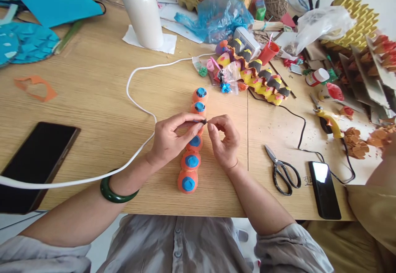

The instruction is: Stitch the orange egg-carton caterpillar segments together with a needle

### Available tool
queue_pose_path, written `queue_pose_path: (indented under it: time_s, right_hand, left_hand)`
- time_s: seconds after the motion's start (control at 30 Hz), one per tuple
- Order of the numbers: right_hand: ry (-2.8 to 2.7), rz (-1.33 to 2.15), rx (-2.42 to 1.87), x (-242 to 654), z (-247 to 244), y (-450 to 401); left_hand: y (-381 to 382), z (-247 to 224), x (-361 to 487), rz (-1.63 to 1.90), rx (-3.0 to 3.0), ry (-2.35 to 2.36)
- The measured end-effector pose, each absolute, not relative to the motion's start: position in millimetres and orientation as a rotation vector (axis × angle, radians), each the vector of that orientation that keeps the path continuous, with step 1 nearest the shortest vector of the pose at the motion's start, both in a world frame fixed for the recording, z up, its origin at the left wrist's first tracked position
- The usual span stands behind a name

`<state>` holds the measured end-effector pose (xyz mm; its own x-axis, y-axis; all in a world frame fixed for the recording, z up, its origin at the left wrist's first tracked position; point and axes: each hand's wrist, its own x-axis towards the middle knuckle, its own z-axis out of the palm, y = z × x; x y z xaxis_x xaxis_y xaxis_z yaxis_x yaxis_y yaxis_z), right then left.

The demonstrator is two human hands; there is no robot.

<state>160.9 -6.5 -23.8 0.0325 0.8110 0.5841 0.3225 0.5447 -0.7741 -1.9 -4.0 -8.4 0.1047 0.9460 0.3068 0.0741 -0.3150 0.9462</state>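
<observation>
Spanning most of the view, a wood-grain worktop [102, 95] carries everything at hand. Running lengthwise down its middle is a row of orange egg-carton cups [192, 151] topped with blue discs [188, 183]; the uppermost two discs bear dark marks. A dark-screened smartphone [37, 161] lies at the left, well apart, and a white tumbler [144, 19] stands beyond on white paper [169, 44]. Both hands meet above the row, covering part of its middle: two cups show past the fingers, three on the near side. The left hand [173, 137] pinches a small dark piece [203, 121] between thumb and fingertips. The right hand [225, 138], just right of the row, has curled fingers with thumb and forefinger drawn together beside that piece; whether they grip it, I cannot tell. Black-handled scissors [283, 172] rest farther right. Smallest is the pinched piece, over the cups.
</observation>
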Motion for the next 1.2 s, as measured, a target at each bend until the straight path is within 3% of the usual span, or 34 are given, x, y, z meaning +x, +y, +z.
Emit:
queue_pose_path:
  time_s: [0.37,0.6,1.2]
  right_hand:
    - [-1.542,0.521,-1.000,157.7,-28.7,-8.2]
    - [-1.381,0.746,-1.030,157.0,-31.8,-7.9]
    - [-1.258,0.948,-1.101,158.1,-26.2,-6.2]
  left_hand:
    - [-0.4,-11.3,-5.0,1.328,1.708,1.116]
    - [-0.5,-12.3,-5.1,1.343,1.686,1.099]
    - [2.1,-12.8,-5.7,1.360,1.824,1.094]
